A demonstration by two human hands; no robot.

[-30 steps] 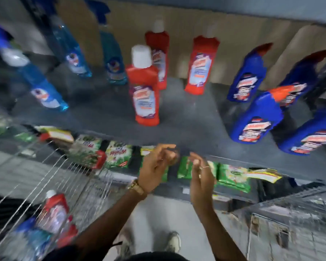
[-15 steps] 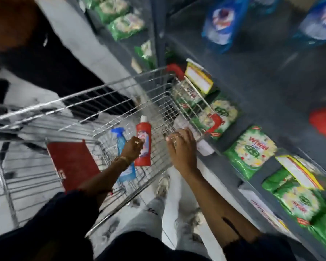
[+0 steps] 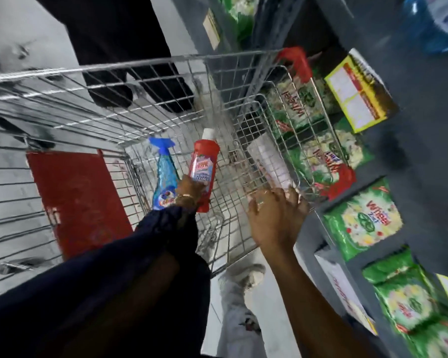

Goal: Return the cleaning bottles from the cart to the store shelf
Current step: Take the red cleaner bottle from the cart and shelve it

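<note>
Red bottle [image 3: 203, 169], white cap; blue spray bottle [image 3: 165, 177]; silver wire cart [image 3: 145, 71]; green packets [image 3: 362, 223].

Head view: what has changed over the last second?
The view swung from the shelf down to the cart. The left hand reached in and closed its grip on the red bottle; the right hand moved to the cart's rim. The blue spray bottle stayed in the cart.

The wire cart [image 3: 166, 81] is open at the top, so a hand can pass straight down into it. Its floor is bare along the far wall and toward the right wall; the blue spray bottle [image 3: 164, 177] and red bottle [image 3: 203, 166] crowd the near left corner. Green detergent packs [image 3: 362, 223] fill the shelf edge just beside the cart's right wall.
</note>
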